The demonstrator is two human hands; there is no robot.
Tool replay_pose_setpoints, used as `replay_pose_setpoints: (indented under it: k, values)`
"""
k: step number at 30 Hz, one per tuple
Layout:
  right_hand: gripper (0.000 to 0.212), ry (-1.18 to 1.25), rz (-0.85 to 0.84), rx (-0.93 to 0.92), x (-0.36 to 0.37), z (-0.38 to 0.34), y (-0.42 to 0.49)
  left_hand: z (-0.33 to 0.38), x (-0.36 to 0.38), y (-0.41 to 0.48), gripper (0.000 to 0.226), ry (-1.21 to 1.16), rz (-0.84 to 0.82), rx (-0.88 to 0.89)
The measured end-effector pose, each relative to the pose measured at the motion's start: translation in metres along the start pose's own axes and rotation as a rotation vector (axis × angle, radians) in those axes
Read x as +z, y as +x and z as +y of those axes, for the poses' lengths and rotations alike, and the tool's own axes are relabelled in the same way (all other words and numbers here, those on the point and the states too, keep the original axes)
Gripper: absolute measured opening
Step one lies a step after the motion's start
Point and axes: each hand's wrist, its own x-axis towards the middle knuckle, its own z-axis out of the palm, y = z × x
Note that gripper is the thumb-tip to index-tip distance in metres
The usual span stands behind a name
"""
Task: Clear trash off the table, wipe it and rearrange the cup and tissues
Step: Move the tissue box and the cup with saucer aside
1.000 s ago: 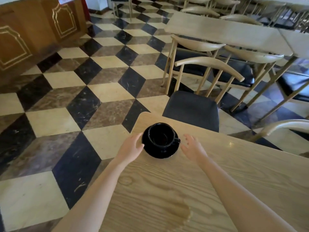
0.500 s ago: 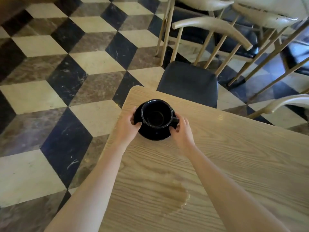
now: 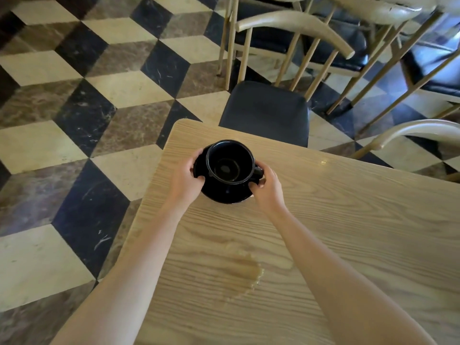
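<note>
A black cup (image 3: 230, 161) stands on a black saucer (image 3: 225, 194) near the far left corner of the light wooden table (image 3: 348, 220). My left hand (image 3: 185, 179) grips the saucer's left rim, thumb on top. My right hand (image 3: 268, 186) grips its right rim, just below the cup's handle. The cup holds only a dark residue at its bottom. A pale brown spill (image 3: 245, 271) lies on the table nearer to me, between my forearms. No tissues are in view.
A chair with a dark seat (image 3: 266, 115) is tucked at the table's far edge. More wooden chairs (image 3: 311, 33) stand behind it, and another chair's curved back (image 3: 410, 131) is at the right. Checkered tile floor (image 3: 87, 120) lies to the left.
Both hands, open beside the saucer a second ago, have closed on its rim from either side. The camera has tilted down and nearer.
</note>
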Motion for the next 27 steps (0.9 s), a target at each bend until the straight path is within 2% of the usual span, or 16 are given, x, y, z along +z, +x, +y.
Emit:
replay_pose_setpoints:
  k: [11, 20, 27]
  values:
    - [0.056, -0.024, 0.162, 0.036, -0.132, 0.056, -0.062, 0.069, 0.111, -0.062, 0.056, 0.031, -0.094, 0.102]
    - [0.054, -0.029, 0.348, 0.179, -0.261, 0.154, -0.129, 0.119, 0.257, -0.134, 0.049, 0.084, -0.29, 0.178]
    - [0.053, -0.06, 0.478, 0.281, -0.351, 0.222, -0.18, 0.152, 0.37, -0.187, 0.054, 0.038, -0.477, 0.16]
